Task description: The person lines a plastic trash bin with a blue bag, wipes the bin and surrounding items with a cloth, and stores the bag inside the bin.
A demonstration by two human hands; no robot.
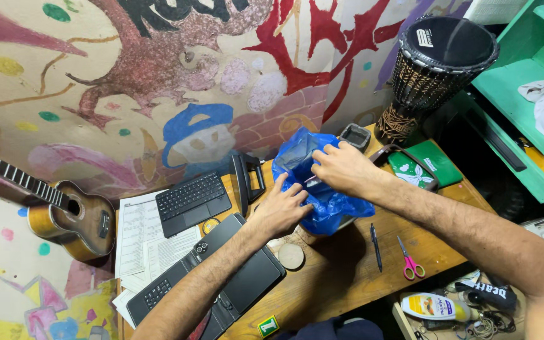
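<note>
Head view: both hands grip the blue plastic bag (pixel 322 189) on the worktop (pixel 347 277). Left hand (pixel 279 211) fingers press its side; right hand (pixel 344 169) fingers pinch the top. Thin plastic might tear, or whatever is inside may tip toward the scissors (pixel 410 259) nearby.

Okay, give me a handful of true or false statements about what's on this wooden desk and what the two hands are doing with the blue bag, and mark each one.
1. Both hands grip the crumpled blue plastic bag. True: the left hand holds its lower side, the right hand its top.
2. The pink-handled scissors lie under the left forearm. False: they lie on the wooden desk near the right forearm.
3. A dark pen lies left of the scissors. True.
4. The small wooden guitar lies on the desk. False: it rests beside the desk, against the painted wall.
5. A dark goblet-shaped hand drum stands at the desk's far right corner. True.
</note>
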